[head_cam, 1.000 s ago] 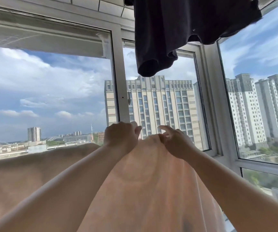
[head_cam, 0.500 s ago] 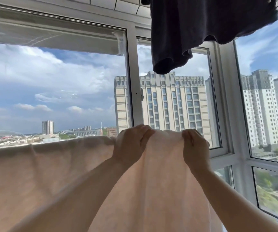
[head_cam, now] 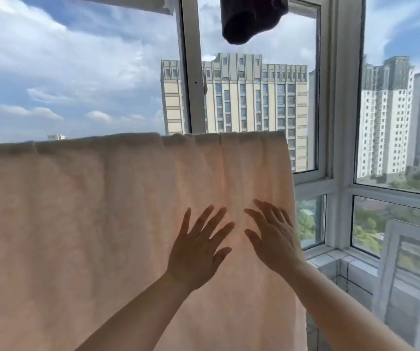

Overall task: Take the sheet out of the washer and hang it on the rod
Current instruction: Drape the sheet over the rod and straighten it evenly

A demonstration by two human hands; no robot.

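Already draped: sheet (head_cam: 102,224) hangs over rod (rod itself hidden under fold). Left hand (head_cam: 196,252) and right hand (head_cam: 274,239) flat, fingers spread, gripping nothing. Risk: uneven downward smoothing drags sheet off; right edge bunches.

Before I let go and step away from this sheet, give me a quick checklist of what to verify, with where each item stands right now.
1. Sheet draped over the top line: ok, its folded top edge runs level across the view.
2. Rod itself: cannot tell, the fabric covers it.
3. Left hand free of the cloth: ok, fingers spread flat, not gripping.
4. Right hand free: ok, fingers straight against the fabric.
5. Wrinkles smoothed: not ok, creases remain near the top right.
6. Dark garment overhead clear of the sheet: ok, apart.
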